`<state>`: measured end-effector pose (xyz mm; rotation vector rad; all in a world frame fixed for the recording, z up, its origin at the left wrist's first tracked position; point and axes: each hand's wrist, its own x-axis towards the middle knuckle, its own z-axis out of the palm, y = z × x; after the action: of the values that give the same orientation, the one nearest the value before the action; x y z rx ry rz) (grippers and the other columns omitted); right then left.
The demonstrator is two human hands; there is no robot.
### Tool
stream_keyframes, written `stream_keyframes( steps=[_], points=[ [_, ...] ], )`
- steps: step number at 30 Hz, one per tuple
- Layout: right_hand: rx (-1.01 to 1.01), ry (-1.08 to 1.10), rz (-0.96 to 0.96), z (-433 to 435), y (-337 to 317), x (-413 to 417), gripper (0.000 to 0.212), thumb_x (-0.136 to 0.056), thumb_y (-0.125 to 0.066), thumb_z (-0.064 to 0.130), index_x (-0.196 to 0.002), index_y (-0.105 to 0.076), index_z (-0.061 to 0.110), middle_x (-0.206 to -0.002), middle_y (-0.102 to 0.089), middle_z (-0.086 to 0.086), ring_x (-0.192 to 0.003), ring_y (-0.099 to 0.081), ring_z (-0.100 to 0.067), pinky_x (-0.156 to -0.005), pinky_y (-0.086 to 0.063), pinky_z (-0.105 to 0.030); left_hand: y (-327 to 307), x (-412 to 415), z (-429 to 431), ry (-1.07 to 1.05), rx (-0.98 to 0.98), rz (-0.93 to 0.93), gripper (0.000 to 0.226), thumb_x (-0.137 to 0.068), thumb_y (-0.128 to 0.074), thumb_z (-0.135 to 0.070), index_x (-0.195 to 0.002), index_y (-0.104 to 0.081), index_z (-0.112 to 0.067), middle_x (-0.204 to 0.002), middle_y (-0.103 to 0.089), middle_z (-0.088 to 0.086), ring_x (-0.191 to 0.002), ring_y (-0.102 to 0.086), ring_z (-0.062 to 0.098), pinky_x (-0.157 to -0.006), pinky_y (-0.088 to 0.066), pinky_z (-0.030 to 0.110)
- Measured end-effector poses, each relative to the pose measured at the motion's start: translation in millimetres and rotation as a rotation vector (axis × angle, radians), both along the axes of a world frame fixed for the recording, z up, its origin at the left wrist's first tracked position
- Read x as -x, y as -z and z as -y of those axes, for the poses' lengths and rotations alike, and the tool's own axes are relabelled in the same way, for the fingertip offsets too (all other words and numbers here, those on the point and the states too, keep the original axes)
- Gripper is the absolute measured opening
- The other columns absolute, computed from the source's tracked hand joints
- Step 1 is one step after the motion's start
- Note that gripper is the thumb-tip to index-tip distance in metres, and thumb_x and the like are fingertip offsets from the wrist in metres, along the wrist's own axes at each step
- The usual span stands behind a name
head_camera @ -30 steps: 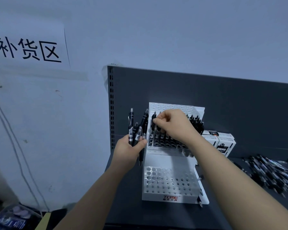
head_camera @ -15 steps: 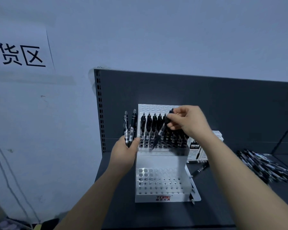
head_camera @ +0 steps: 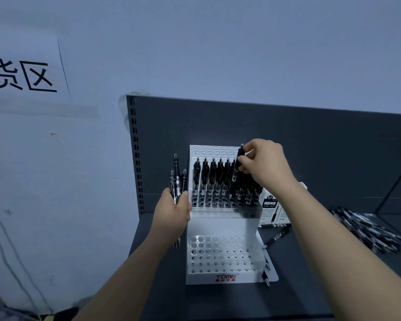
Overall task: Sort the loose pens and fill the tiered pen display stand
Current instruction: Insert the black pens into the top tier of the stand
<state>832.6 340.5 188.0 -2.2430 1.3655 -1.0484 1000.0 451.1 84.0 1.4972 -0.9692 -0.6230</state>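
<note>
Right hand: right hand (head_camera: pixel 265 164), centre frame, pinches one black pen (head_camera: pixel 236 172) near its top between thumb and fingertips, upright over the stand's (head_camera: pixel 220 278) middle tier.
Left hand: left hand (head_camera: pixel 173 210) grips a bundle of pens (head_camera: pixel 177 179) just left of the stand.
Loose pens: pile (head_camera: pixel 366 228) at right edge.

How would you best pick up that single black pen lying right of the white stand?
Probably pinch the loose black pen mid-barrel from above, across its slant: it lies flat on the dark grey shelf, its tip close to the white stand.
</note>
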Motion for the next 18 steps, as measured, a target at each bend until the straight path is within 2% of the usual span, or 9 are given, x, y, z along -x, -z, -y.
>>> stream_keyframes(
  steps=[3,5,7,9,12,14,15,18],
  points=[
    [0.007,0.006,-0.040,0.1,-3.8,-3.2,0.011,-0.088,-0.060,0.013,-0.092,-0.055,0.022,-0.077,-0.071,-0.001,-0.081,-0.068,-0.020,-0.074,-0.058,-0.041,1.7,-1.0,1.3,0.006,-0.032,-0.022,0.048,-0.100,-0.044,-0.025,-0.134,-0.030,0.007,-0.070,-0.055,0.003,-0.052,-0.045,0.012,-0.050,-0.041,0.033],
    [-0.003,0.012,-0.037,-0.2,-4.8,-2.8,0.012,-0.087,-0.060,0.013,-0.085,-0.054,0.023,-0.078,-0.071,-0.002,-0.077,-0.069,-0.020,-0.073,-0.059,-0.042,2.1,-1.3,1.3,0.010,-0.038,-0.031,0.050,-0.100,-0.044,-0.022,-0.138,-0.026,0.005,-0.071,-0.056,0.003,-0.052,-0.045,0.011,-0.049,-0.040,0.026],
    [-0.005,0.021,-0.028,-1.4,-5.1,-0.6,0.017,-0.086,-0.060,0.012,-0.079,-0.051,0.025,-0.077,-0.071,-0.003,-0.077,-0.069,-0.021,-0.072,-0.059,-0.042,1.3,-1.5,1.1,0.022,-0.022,-0.041,0.047,-0.099,-0.044,-0.020,-0.134,-0.028,0.008,-0.071,-0.058,0.003,-0.051,-0.044,0.011,-0.048,-0.039,0.025],
    [-0.008,0.035,-0.020,-1.6,-4.4,1.6,0.021,-0.085,-0.060,0.011,-0.075,-0.050,0.026,-0.078,-0.070,-0.003,-0.077,-0.069,-0.022,-0.072,-0.059,-0.043,-1.0,-1.2,0.0,0.028,0.002,-0.033,0.029,-0.099,-0.044,-0.017,-0.120,-0.039,0.002,-0.073,-0.060,0.005,-0.053,-0.043,0.015,-0.048,-0.039,0.026],
    [-0.028,0.049,-0.015,-1.6,2.3,1.2,0.011,-0.083,-0.060,0.010,-0.079,-0.054,0.019,-0.077,-0.070,-0.005,-0.076,-0.070,-0.025,-0.071,-0.059,-0.044,-3.3,-1.4,-1.8,0.011,0.032,0.003,0.017,-0.098,-0.047,-0.019,-0.100,-0.046,-0.002,-0.078,-0.064,0.012,-0.054,-0.047,0.017,-0.047,-0.040,0.024],
    [-0.033,0.055,-0.070,-3.1,10.6,-1.4,0.004,-0.082,-0.059,0.009,-0.084,-0.058,0.006,-0.077,-0.070,-0.013,-0.077,-0.069,-0.032,-0.070,-0.059,-0.046,-2.4,-1.3,-2.0,-0.001,0.034,0.027,0.021,-0.099,-0.047,-0.021,-0.100,-0.046,0.000,-0.077,-0.062,0.012,-0.054,-0.050,0.015,-0.046,-0.043,0.020],
    [-0.033,0.058,-0.106,-3.6,15.4,-3.3,0.010,-0.081,-0.060,0.009,-0.086,-0.059,0.000,-0.077,-0.070,-0.017,-0.078,-0.068,-0.036,-0.069,-0.059,-0.047,-1.5,-1.1,-1.7,-0.001,0.028,0.025,0.025,-0.099,-0.046,-0.022,-0.103,-0.044,0.002,-0.074,-0.061,0.010,-0.053,-0.051,0.014,-0.046,-0.044,0.019],
    [-0.024,0.080,-0.198,-5.8,24.5,-7.7,0.015,-0.083,-0.062,0.012,-0.086,-0.063,-0.002,-0.079,-0.071,-0.017,-0.083,-0.067,-0.033,-0.073,-0.057,-0.043,2.1,-1.2,-0.1,0.010,0.014,-0.023,0.034,-0.101,-0.043,-0.026,-0.114,-0.041,0.005,-0.071,-0.060,0.010,-0.053,-0.056,0.018,-0.049,-0.050,0.027]
  ],
)
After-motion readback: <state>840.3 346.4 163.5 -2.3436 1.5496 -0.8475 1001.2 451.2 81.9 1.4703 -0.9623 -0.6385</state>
